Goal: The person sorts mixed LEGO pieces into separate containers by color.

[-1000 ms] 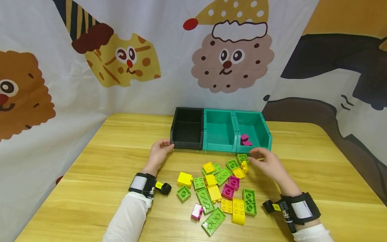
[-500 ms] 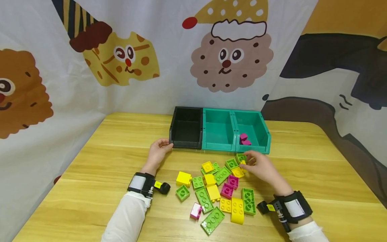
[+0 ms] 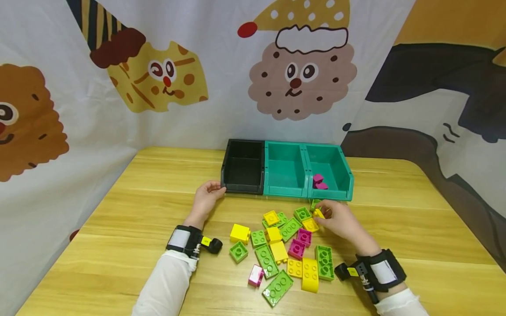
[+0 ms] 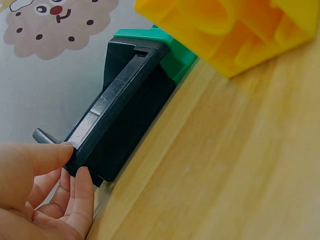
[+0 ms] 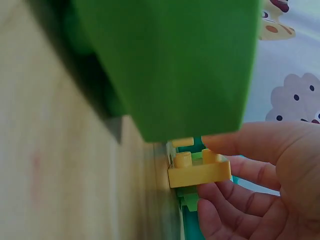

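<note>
Pinching yellow brick point(image 5: 199, 176), right fingers point(image 5: 250, 143) curled

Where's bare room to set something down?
Bare table lies left of the left hand and right of the right hand. The black bin and middle green bin look bare inside. Crowded: between the hands and nearer the person, where bricks lie scattered.

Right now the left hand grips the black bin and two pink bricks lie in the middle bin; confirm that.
Wrong bin: the head view shows the two pink bricks in the rightmost teal bin. The left hand does grip the black bin.
</note>
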{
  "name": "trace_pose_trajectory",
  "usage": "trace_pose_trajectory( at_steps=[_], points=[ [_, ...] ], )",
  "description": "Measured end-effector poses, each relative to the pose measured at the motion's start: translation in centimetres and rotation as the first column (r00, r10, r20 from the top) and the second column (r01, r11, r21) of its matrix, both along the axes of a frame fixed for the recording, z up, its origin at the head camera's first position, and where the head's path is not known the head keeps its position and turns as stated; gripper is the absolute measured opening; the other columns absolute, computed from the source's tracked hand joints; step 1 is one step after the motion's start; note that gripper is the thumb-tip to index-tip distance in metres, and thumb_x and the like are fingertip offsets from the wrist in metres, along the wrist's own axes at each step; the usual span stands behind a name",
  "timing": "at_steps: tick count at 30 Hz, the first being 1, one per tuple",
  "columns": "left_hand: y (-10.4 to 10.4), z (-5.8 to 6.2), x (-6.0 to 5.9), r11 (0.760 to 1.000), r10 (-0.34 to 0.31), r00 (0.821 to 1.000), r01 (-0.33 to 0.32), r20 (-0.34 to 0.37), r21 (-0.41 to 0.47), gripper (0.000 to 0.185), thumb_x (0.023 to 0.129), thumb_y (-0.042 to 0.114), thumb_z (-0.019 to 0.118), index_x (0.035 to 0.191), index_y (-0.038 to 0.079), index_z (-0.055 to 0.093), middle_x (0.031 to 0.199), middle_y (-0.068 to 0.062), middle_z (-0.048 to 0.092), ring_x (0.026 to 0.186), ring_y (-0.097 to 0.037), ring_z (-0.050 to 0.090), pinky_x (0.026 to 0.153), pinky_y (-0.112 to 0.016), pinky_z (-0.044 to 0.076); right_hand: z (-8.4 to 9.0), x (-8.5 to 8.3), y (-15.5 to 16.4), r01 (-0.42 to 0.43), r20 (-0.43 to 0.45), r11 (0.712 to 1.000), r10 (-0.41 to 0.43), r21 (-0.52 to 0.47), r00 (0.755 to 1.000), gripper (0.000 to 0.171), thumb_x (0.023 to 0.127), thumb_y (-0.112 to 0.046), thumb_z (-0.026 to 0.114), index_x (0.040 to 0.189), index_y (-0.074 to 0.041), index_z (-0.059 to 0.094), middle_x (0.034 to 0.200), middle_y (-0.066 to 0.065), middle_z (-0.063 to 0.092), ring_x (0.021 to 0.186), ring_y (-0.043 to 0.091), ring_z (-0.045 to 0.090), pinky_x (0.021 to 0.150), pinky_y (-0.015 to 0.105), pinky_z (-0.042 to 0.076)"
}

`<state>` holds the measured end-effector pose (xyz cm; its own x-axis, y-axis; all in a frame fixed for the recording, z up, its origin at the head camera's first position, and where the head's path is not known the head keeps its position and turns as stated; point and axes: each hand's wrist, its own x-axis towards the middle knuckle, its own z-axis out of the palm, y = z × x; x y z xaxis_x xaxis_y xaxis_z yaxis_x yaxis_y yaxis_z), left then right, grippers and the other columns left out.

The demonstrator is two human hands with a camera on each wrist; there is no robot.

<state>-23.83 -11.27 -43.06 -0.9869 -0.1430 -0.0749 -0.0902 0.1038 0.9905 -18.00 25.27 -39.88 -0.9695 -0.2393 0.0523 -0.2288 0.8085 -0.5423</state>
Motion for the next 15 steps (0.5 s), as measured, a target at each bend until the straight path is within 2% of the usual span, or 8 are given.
trace_pose_trajectory(
  at_steps=[15],
  points=[
    [0.05, 0.27, 0.16, 1.000, 0.000, 1.000, 0.001, 0.013, -0.017, 0.027, 0.088, 0.007, 0.065, 0.113, -0.004, 0.059, 0.106, -0.015, 0.059, 0.096, -0.020, 0.054, 0.075, -0.018, 0.046, 0.83, 0.27, -0.10, -0.005, -0.051, 1.000, 0.003, -0.030, 0.999, 0.023, 0.081, -0.002, 0.068, 0.103, 0.002, 0.064, 0.086, 0.010, 0.062, 0.078, 0.022, 0.056, 0.065, 0.033, 0.049]
  ],
)
